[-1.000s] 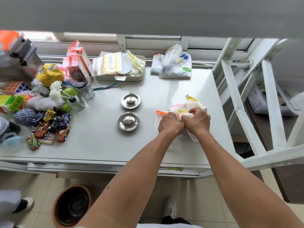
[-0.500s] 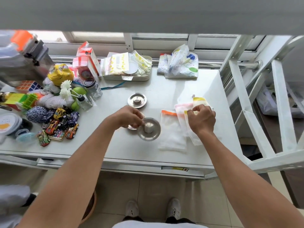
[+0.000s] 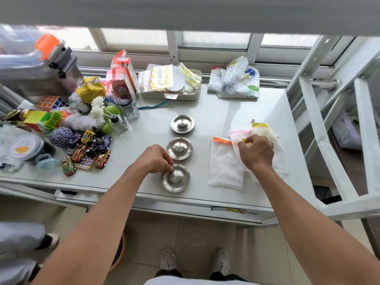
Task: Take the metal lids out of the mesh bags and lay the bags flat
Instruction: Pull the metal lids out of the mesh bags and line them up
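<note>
Three lids (image 3: 175, 177) – polished metal, shiny, smooth, w/ domed knobs that catch the light. Table (image 3: 216, 112): pale, smooth, soft sheen, looks like metal. Bags (image 3: 225, 161) – white fine mesh cloth, matt, semi-sheer, w/ orange, pink & yellow fabric trim at the tops. Jar (image 3: 129, 106) is clear glass w/ a dark glossy lid. Toy cars (image 3: 90, 150): glossy painted finish. Yarn (image 3: 81, 121) – soft, fuzzy, matt. Tray (image 3: 170, 95) looks like matt plastic; packets in it are clear, crinkly film. Frame (image 3: 320, 128) at the right: white painted metal, smooth.
</note>
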